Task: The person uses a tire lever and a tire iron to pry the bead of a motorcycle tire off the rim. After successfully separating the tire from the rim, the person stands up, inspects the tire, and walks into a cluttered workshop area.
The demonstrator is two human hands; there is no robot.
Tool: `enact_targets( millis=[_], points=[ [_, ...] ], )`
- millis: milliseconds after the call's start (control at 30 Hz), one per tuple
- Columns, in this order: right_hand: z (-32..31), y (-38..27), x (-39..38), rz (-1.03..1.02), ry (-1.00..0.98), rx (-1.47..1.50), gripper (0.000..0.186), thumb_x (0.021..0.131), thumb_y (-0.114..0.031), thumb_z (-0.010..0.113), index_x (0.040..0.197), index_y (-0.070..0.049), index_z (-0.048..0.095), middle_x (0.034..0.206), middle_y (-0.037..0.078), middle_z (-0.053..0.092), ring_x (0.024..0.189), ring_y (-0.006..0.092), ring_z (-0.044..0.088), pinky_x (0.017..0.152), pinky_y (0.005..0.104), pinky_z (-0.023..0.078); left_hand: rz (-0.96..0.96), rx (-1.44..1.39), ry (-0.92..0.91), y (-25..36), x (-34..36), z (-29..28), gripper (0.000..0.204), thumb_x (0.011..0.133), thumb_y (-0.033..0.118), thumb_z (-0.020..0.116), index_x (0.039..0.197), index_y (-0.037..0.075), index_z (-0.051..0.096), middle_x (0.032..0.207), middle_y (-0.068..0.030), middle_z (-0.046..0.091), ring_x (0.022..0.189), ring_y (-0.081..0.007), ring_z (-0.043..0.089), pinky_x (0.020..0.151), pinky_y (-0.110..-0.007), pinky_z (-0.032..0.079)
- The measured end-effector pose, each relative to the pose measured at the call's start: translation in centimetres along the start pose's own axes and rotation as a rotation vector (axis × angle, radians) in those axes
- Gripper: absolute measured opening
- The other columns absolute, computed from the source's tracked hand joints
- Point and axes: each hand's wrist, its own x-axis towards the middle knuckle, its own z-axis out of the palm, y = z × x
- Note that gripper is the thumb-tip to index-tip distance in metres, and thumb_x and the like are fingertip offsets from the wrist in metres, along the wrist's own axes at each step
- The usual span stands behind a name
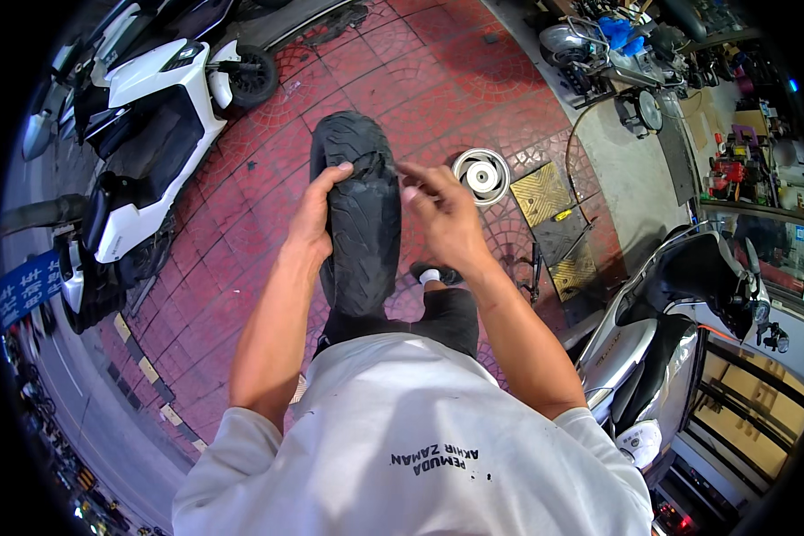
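Observation:
A black scooter tire (364, 246) stands upright in front of me, its lower end close to my thighs. The tread faces up and has a torn-looking, creased patch near the upper part. My left hand (316, 214) grips the tire's left side, with the thumb laid over the tread beside that patch. At the tire's right edge is my right hand (447, 214), fingers partly stretched and apart, holding nothing; the index fingertip is at or very near the sidewall. On the paving to the right lies a pale wheel rim (483, 177), flat.
A white scooter (165, 152) stands at the left on red paving (241, 201). Another scooter (643, 344) is close on the right. Yellow tactile tiles (545, 192), a thin hose (573, 134) and a yellow-handled tool (563, 214) lie beyond the rim. Machine parts (581, 45) fill the far right.

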Motion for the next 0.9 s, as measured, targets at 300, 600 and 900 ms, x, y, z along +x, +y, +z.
enact_targets(
  millis=[300, 600, 900],
  points=[
    [4.6, -3.9, 0.5, -0.035, -0.211, -0.303, 0.036, 0.087, -0.017, 0.083, 0.118, -0.003, 0.072, 0.092, 0.009, 0.063, 0.078, 0.0244, 0.064, 0.073, 0.0379, 0.054, 0.057, 0.057, 0.068, 0.0, -2.8, -3.9, 0.043, 0.093, 0.034, 0.072, 0.116, -0.002, 0.069, 0.101, -0.0134, 0.074, 0.087, -0.0222, 0.074, 0.077, -0.036, 0.062],
    [4.4, -4.8, 1.4, -0.033, -0.491, -0.575, 0.029, 0.084, -0.025, 0.083, 0.093, -0.001, 0.071, 0.083, 0.018, 0.073, 0.081, 0.0383, 0.072, 0.071, 0.0475, 0.054, 0.27, 0.219, 0.219, -1.7, -4.0, -4.9, 0.048, 0.084, 0.026, 0.078, 0.116, -0.008, 0.065, 0.101, -0.0135, 0.069, 0.089, -0.0221, 0.069, 0.08, -0.034, 0.057],
    [8.2, -3.6, -3.9, -0.514, 0.019, -0.484, 0.028, 0.08, -0.007, 0.078, 0.075, -0.008, 0.051, 0.068, 0.012, 0.053, 0.062, 0.0361, 0.06, 0.055, 0.0491, 0.045, 0.504, 0.072, 0.147, -2.8, -3.7, -4.8, 0.052, 0.083, 0.023, 0.072, 0.124, -0.008, 0.063, 0.112, -0.0141, 0.069, 0.096, -0.0229, 0.068, 0.088, -0.035, 0.055]
  ],
)
